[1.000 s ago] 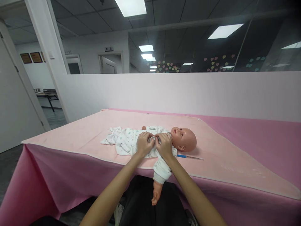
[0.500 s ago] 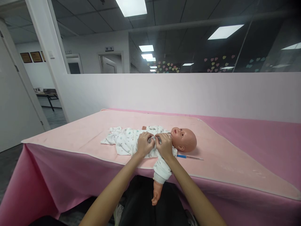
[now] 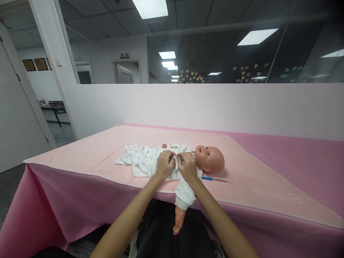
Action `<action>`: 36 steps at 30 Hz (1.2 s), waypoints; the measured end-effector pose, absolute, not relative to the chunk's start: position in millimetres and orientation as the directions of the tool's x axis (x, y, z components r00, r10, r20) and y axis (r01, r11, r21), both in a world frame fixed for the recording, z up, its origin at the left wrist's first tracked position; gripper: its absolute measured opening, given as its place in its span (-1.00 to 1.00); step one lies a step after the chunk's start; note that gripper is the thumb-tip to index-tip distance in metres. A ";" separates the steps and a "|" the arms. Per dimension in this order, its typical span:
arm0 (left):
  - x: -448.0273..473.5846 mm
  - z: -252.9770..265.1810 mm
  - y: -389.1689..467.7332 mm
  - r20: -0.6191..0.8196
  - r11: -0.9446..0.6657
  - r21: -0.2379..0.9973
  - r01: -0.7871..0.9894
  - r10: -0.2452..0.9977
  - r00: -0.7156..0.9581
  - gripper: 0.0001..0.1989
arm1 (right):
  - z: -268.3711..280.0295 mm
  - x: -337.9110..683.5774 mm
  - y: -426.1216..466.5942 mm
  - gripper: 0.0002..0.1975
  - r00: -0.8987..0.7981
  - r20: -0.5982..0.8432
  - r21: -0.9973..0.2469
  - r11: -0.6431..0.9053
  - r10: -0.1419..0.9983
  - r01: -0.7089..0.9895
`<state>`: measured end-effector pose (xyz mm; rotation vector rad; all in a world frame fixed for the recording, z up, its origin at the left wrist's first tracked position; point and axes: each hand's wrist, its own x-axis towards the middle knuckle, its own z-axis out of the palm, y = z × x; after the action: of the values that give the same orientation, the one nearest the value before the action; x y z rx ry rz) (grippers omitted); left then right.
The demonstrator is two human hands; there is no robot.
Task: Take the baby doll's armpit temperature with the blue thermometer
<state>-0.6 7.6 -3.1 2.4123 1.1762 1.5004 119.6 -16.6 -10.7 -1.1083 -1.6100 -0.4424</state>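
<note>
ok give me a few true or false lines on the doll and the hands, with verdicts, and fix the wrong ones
1. The left hand and the right hand are both at the clothes on the doll. True.
2. The doll lies face down. False: it lies on its back.
3. The blue-ended stick lies on the light pink sheet, near the doll's head. True.
4. The doll's arm nearer the person is tucked under its back. False: that arm sticks out past the sheet's front edge.
5. The right hand is closer to the doll's head than the left hand. True.
6. The clothes are plain black. False: they are white with small prints.
</note>
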 end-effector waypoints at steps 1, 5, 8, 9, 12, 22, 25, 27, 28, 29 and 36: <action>-0.6 -3.2 7.5 0.740 -0.707 0.425 0.566 0.631 0.233 -0.88 | -10.6 119.6 -16.5 -0.86 0.013 0.904 -0.248 0.498 0.428 0.831; -0.7 -3.1 7.4 0.739 -0.711 0.422 0.563 0.630 0.241 -0.89 | -10.2 119.6 -17.0 -0.87 0.008 0.909 -0.241 0.510 0.417 0.826; -0.8 -2.6 7.2 0.735 -0.714 0.425 0.556 0.631 0.248 -0.90 | -9.6 119.6 -17.7 -0.87 0.009 0.911 -0.240 0.513 0.412 0.824; -0.8 -2.4 7.1 0.734 -0.715 0.429 0.553 0.632 0.248 -0.90 | -9.4 119.6 -17.9 -0.87 0.011 0.911 -0.241 0.512 0.412 0.824; -0.8 -2.1 6.5 0.731 -0.716 0.444 0.539 0.638 0.244 -0.91 | -9.2 119.6 -17.8 -0.88 0.020 0.908 -0.251 0.506 0.419 0.825; -1.9 -2.2 7.0 0.717 -0.727 0.484 0.487 0.649 0.256 -0.94 | -11.2 119.8 -16.5 -0.87 0.027 0.897 -0.269 0.498 0.441 0.824; -1.9 -2.8 8.1 0.707 -0.723 0.467 0.509 0.651 0.277 -0.94 | -11.5 120.1 -15.8 -0.88 0.022 0.896 -0.272 0.507 0.444 0.818; -1.7 -2.8 8.1 0.704 -0.717 0.450 0.532 0.652 0.283 -0.94 | -11.1 120.1 -16.3 -0.88 0.022 0.899 -0.269 0.512 0.437 0.816; -1.5 -2.7 7.8 0.703 -0.714 0.441 0.544 0.652 0.285 -0.94 | -10.7 119.9 -17.0 -0.88 0.023 0.904 -0.262 0.509 0.428 0.820; -1.4 -2.5 7.2 0.703 -0.711 0.434 0.553 0.651 0.286 -0.93 | -10.3 119.8 -17.7 -0.89 0.022 0.910 -0.249 0.501 0.415 0.829; -1.0 -1.4 5.1 0.703 -0.698 0.459 0.550 0.664 0.255 -0.86 | -10.1 119.1 -19.6 -0.91 -0.060 0.912 -0.133 0.431 0.405 0.892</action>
<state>-1.0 5.1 -1.4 2.3907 1.1625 1.4356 119.1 -19.6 -10.1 -1.1469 -1.6600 -0.5951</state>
